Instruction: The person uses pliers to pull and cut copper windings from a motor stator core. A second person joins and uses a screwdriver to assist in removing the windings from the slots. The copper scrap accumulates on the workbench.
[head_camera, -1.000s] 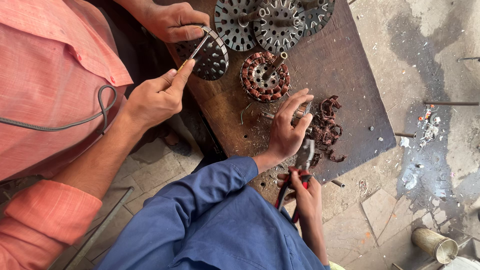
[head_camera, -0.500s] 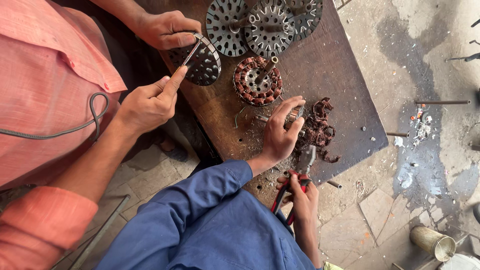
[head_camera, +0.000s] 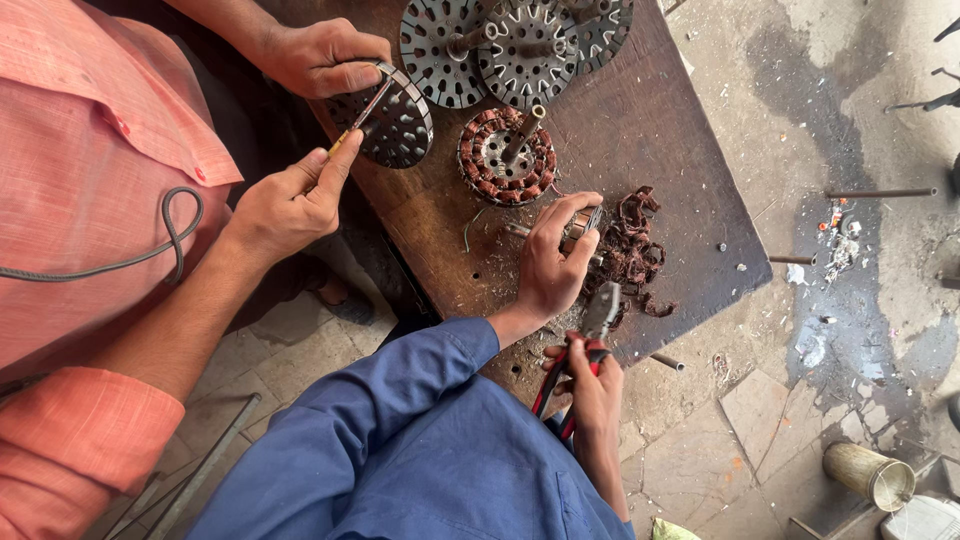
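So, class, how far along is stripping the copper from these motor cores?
Done: bare cores stacked, pulled copper wire heaped on the bench. In hand: left hand grips a metal part, right hand holds pliers. Left: one wound core with its copper on.

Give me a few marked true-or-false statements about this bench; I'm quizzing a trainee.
1. The right hand holds red-handled pliers. True.
2. The left hand lies flat and empty. False: it grips a small metal part beside a copper wire tangle.
3. A wound stator sits on the bench. True.
4. The co-worker's hands are empty. False: one holds a slotted disc, the other a thin tool.
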